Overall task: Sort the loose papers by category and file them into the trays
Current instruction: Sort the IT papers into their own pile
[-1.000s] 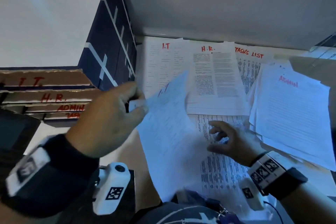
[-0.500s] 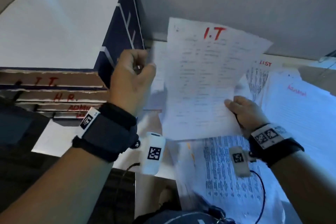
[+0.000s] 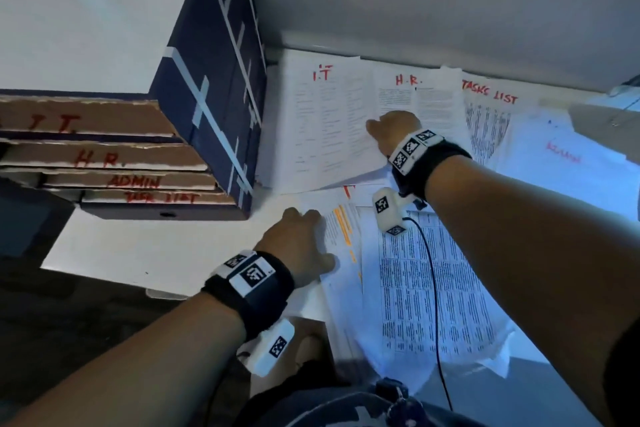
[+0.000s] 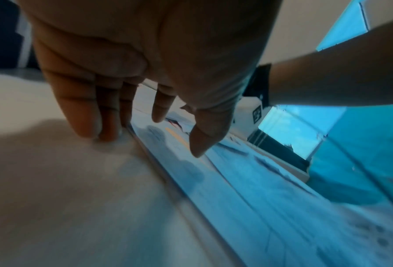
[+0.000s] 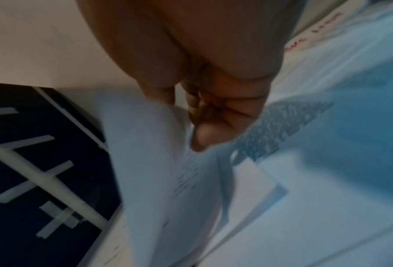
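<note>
The white worktop (image 3: pixel 145 253) carries, at its far left corner, a dark blue box (image 3: pixel 214 107) striped with pale tape, whose front shows four stacked cardboard trays (image 3: pixel 114 163) lettered in red, top to bottom: I.T., H.R., ADMIN, TASK LIST. Along the far edge, just right of the box, lie sorted papers side by side and overlapping: the I.T. pile (image 3: pixel 322 128), the H.R. pile (image 3: pixel 433 100), the TASKS LIST pile (image 3: pixel 491 114), and toward the right edge the ADMIN pile (image 3: pixel 568 163). Nearer the front edge spread the loose papers (image 3: pixel 433 288), a dense table sheet on top and a sheet with orange marks (image 3: pixel 343 229) at their left. The right hand (image 3: pixel 394 132) reaches to the far piles, its fingers closed on the right edge of the top I.T. sheet, pinching it; the wrist view is blurred. The left hand (image 3: pixel 298 246) rests with straight, slightly spread fingers, fingertips (image 4: pixel 104 133) on the bare worktop at the left edge of the loose papers, holding nothing.
</note>
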### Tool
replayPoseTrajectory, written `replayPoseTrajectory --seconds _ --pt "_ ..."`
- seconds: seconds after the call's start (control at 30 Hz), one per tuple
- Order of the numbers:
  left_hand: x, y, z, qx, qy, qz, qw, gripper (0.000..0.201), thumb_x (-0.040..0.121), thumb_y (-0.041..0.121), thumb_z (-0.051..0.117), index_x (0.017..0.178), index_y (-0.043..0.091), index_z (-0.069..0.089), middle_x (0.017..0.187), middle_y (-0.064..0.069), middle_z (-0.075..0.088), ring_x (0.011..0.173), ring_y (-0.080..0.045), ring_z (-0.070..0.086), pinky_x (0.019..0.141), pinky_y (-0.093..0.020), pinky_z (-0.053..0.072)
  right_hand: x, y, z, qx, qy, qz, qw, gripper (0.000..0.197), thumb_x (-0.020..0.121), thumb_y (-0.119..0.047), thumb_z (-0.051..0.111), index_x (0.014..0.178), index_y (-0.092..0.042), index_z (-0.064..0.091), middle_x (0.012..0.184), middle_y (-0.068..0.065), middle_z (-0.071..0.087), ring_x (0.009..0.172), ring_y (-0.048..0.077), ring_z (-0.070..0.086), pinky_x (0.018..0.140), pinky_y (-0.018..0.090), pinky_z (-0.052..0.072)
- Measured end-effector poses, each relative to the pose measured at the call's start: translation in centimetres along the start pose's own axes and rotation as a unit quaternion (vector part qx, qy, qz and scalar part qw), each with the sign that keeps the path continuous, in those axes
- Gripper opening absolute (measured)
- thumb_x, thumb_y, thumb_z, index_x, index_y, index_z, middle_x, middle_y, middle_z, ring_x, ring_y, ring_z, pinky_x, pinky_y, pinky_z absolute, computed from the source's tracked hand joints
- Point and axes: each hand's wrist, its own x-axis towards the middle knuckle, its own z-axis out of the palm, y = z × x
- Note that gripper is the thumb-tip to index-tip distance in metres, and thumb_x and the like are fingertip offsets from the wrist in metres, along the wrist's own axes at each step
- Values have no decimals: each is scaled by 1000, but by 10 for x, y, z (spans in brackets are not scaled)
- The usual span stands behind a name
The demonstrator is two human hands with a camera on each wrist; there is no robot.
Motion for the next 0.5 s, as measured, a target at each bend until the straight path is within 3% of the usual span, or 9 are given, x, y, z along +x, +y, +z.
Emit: replayPoseTrajectory --seconds 0.07,0.17,0.23,0.3,0.37,0.43,0.5 --pt "2 3 6 28 -7 10 1000 71 79 59 68 135 29 37 130 -9 33 107 -37 54 88 -45 52 -6 -4 -5 -1 -9 -21 1000 46 101 -45 40 90 -7 64 88 13 66 98 37 66 77 37 53" --pt "6 -1 11 60 0 17 998 63 77 59 67 126 33 38 127 -10 31 101 -36 53 83 -42 52 -38 25 -33 23 47 -55 997 42 95 -52 50 106 -16 68 104 3 70 94 27 67 87 38 54" --pt "8 -2 11 63 8 22 998 63 75 60 68 124 35 39 128 -10 32 102 -35 54 84 -42 52 -77 72 -50 79 102 -47 991 31 88 -49 61 93 -20 71 93 -3 72 88 20 68 83 38 56" --pt "11 -4 12 68 8 28 997 70 76 60 69 134 37 37 135 -10 30 112 -35 54 89 -40 51 -126 133 -57 82 111 16 990 24 84 -39 69 74 -17 68 72 0 71 76 23 71 75 44 58" --pt "12 -6 13 74 12 35 997 74 77 60 69 139 36 36 138 -11 30 116 -33 54 90 -38 50 -174 190 -51 32 78 105 991 29 83 -37 72 67 -14 64 67 3 69 75 30 70 70 42 55" --pt "11 -7 13 99 27 35 994 76 76 63 68 140 36 37 137 -12 33 119 -33 51 92 -38 49 -211 225 -32 -34 41 161 985 29 83 -43 72 73 -18 63 75 3 68 82 29 67 67 31 43" --pt "8 -4 15 146 50 49 987 75 76 60 67 141 34 39 136 -10 33 122 -34 44 95 -42 47 -235 237 -11 -25 37 180 983 24 83 -42 72 87 -21 64 76 1 67 78 22 59 66 27 32"
